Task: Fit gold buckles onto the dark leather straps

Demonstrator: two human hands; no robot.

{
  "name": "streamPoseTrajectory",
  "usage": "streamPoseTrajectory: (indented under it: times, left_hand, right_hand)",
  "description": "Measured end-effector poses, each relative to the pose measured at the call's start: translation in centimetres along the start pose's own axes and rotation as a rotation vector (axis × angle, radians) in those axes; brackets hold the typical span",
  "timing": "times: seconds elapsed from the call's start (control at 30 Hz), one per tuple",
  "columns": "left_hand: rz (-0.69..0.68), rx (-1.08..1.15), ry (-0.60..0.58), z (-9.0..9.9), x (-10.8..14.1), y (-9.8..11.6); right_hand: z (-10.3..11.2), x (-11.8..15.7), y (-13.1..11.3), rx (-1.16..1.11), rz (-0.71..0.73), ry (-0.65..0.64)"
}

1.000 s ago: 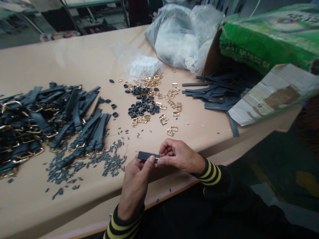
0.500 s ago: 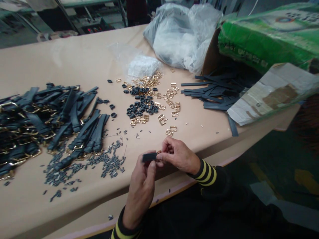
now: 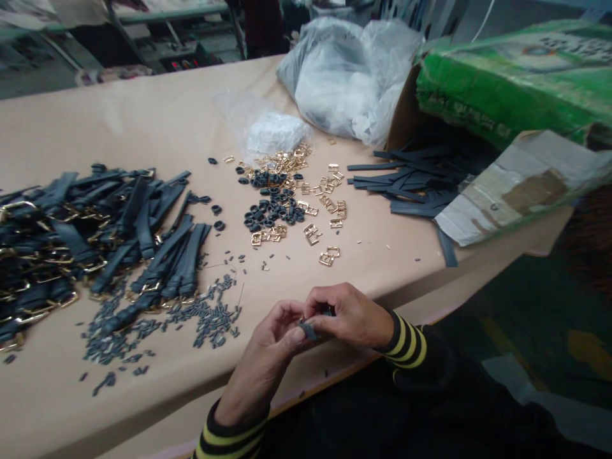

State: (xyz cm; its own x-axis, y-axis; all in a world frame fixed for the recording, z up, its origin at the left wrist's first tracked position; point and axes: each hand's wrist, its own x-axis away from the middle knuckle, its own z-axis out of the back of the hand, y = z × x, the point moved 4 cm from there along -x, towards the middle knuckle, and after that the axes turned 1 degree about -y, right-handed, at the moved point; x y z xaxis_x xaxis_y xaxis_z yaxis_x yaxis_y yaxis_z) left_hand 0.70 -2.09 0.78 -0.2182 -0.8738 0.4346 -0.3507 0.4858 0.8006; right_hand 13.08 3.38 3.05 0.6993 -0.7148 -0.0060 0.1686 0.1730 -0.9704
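Over the table's front edge, my left hand (image 3: 282,335) and my right hand (image 3: 344,315) meet, fingertips close together. Both are closed on a short dark strap (image 3: 308,329), most of it hidden by my fingers. Just beyond my hands lie gold buckles (image 3: 329,256), with more gold buckles scattered behind. Dark strap loops (image 3: 272,207) sit in a pile farther back. To the left are many small dark offcuts (image 3: 215,319), and beside them a big heap of dark straps with gold buckles fitted (image 3: 138,223).
Flat dark strips (image 3: 406,182) lie at the right, spilling from beneath a green box (image 3: 516,83) with a torn cardboard flap (image 3: 521,191). A large clear plastic bag (image 3: 344,83) stands at the back, with a smaller white packet (image 3: 275,134) before it. The paper-covered table (image 3: 157,127) drops off in front of me.
Both hands have lowered slightly, and my right hand has moved a little to the right. The strap piece, earlier lying flat and plainly visible, is now turned and mostly covered by fingers.
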Motion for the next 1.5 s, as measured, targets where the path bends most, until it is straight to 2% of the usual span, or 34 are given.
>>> streamPoseTrajectory:
  times: [0.17, 0.27, 0.4, 0.5, 0.57, 0.6, 0.67, 0.73, 0.87, 1.0, 1.07, 1.17, 1.2, 1.23, 1.27, 1.33, 1.43, 1.5]
  left_hand:
    - [0.080, 0.076, -0.103, 0.5, 0.2, -0.2]
    - [0.049, 0.075, -0.096, 0.9, -0.2, -0.6]
    - [-0.031, 0.051, 0.076, 1.2, -0.9, -1.0]
    - [-0.089, -0.064, 0.236, 1.5, -1.3, -0.4]
    - [-0.120, -0.153, 0.342, 1.9, -1.4, 0.3]
    - [-0.133, -0.197, 0.390, 2.1, -1.3, 0.7]
    - [-0.169, -0.272, 0.468, 2.4, -1.3, 1.4]
    - [-0.191, -0.295, 0.484, 2.7, -1.4, 1.8]
    - [-0.168, -0.210, 0.357, 3.3, -1.7, 2.1]
    - [-0.080, -0.257, 0.171, 4.0, -1.7, 2.9]
    - [-0.041, -0.294, 0.143, 4.5, -1.6, 3.3]
    - [-0.021, -0.291, 0.179, 5.2, -1.7, 3.3]
    - [-0.017, -0.283, 0.195, 5.4, -1.7, 3.1]
    - [-0.019, -0.277, 0.218, 5.6, -1.8, 2.8]
    - [-0.020, -0.274, 0.239, 5.8, -1.9, 2.5]
    - [-0.031, -0.275, 0.274, 6.1, -1.9, 2.0]
    - [-0.064, -0.276, 0.325, 6.5, -1.7, 1.7]
    - [-0.099, -0.277, 0.370, 6.6, -1.5, 1.9]
  right_hand:
    - [-0.1, 0.0, -1.0, 0.142, 0.064, 0.008]
    - [-0.2, -0.3, -0.9, 0.118, 0.018, 0.032]
    - [-0.3, -0.8, 0.4, 0.024, -0.171, 0.051]
    - [-1.1, -1.1, 1.3, -0.203, -0.294, -0.133]
    - [-1.4, -1.3, 1.2, -0.321, -0.309, -0.254]
    - [-1.3, -1.5, 1.0, -0.319, -0.297, -0.269]
    - [-0.8, -2.1, 0.4, -0.217, -0.261, -0.229]
    - [-0.4, -2.7, -0.1, -0.125, -0.227, -0.189]
    - [-0.7, -3.8, -0.4, -0.133, -0.209, -0.228]
    - [-0.7, -4.8, -0.3, 0.123, -0.189, -0.272]
    - [-0.2, -5.8, -0.7, 0.283, -0.160, -0.309]
    - [0.9, -8.7, -1.8, 0.427, -0.048, -0.382]
    - [1.4, -10.2, -2.1, 0.481, -0.003, -0.364]
    - [2.0, -11.8, -2.3, 0.572, 0.028, -0.280]
    - [2.7, -13.4, -2.2, 0.705, 0.016, -0.169]
    - [3.3, -16.4, -1.4, 0.939, -0.073, -0.045]
    - [2.7, -19.4, 0.0, 1.032, -0.137, -0.009]
    - [2.3, -20.1, 0.4, 1.029, -0.144, -0.006]
